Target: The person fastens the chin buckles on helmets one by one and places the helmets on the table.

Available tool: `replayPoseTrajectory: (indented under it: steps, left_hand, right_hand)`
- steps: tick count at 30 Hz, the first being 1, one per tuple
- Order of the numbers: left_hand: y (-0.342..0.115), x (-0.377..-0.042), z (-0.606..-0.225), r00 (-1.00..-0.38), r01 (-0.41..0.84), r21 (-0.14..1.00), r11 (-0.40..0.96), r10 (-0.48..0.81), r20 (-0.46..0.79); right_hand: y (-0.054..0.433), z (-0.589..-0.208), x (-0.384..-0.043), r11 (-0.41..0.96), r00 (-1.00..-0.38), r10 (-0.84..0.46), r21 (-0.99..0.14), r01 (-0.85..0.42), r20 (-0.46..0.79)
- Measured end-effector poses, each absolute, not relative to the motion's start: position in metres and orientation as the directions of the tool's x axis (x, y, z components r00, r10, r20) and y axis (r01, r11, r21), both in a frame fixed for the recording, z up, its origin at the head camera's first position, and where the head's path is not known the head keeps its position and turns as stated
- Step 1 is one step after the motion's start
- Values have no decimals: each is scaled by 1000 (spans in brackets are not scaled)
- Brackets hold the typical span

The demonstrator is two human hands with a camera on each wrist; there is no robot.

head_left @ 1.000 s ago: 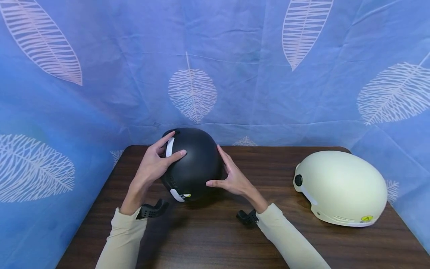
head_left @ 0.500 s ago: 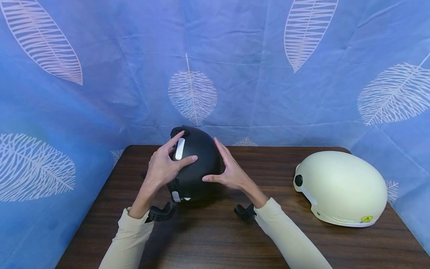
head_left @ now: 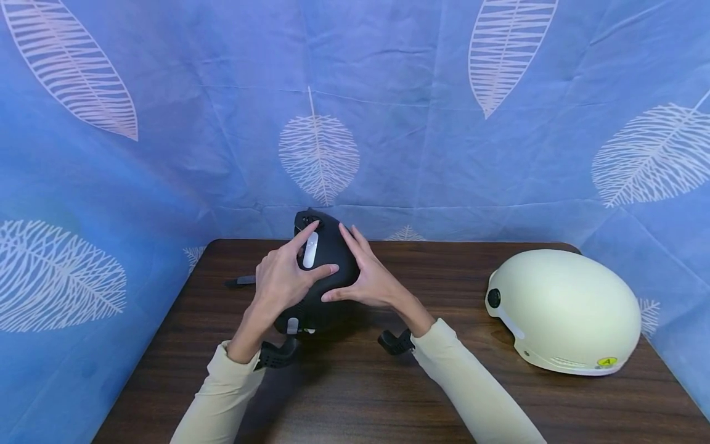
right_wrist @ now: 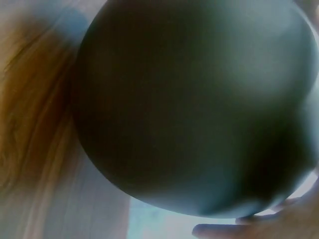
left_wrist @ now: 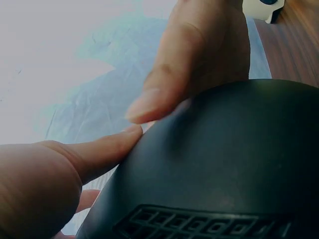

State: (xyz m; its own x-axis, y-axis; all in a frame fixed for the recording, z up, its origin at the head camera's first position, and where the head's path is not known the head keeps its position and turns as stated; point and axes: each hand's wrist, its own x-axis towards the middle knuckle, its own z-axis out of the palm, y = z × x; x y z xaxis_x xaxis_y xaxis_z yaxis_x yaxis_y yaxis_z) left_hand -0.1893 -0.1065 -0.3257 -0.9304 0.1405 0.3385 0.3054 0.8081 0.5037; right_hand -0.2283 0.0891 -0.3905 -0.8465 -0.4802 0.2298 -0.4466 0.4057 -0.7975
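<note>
Reaching forward over the desk [head_left: 360, 394], the left hand [head_left: 281, 280] grips the black helmet [head_left: 333, 248], thumb and forefinger spread; the right hand [head_left: 376, 282] clasps its dome, thumb apart from fingers.

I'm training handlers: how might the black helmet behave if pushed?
The black helmet probably rocks or rolls, given its rounded shell. It seems stiff, undented where the left hand and right hand touch it. Its smooth surface might slip.
</note>
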Motion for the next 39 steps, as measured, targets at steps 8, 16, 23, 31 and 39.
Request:
replayPoseTrajectory:
  steps: [8, 16, 23, 31, 39]
  left_hand:
    - [-98, -189, -327, -935, 297, 478, 827, 148, 324]
    - [-93, -189, -328, -942, 283, 466, 838, 152, 299]
    - [-94, -189, -330, -938, 308, 506, 806, 169, 302]
    - [-109, -189, -334, -942, 328, 632, 702, 196, 271]
    - [-146, -203, -345, -964, 264, 719, 643, 145, 224]
  right_hand:
    - [92, -398, -227, 387, -847, -477, -809, -443, 235]
    - [96, -405, -225, 379, -850, -454, -806, -454, 266]
    - [101, -412, -224, 363, -855, -431, -812, -457, 289]
    - [107, -415, -224, 353, -863, -415, -823, -444, 287]
    - [116, -415, -223, 367, -884, -392, -838, -404, 255]
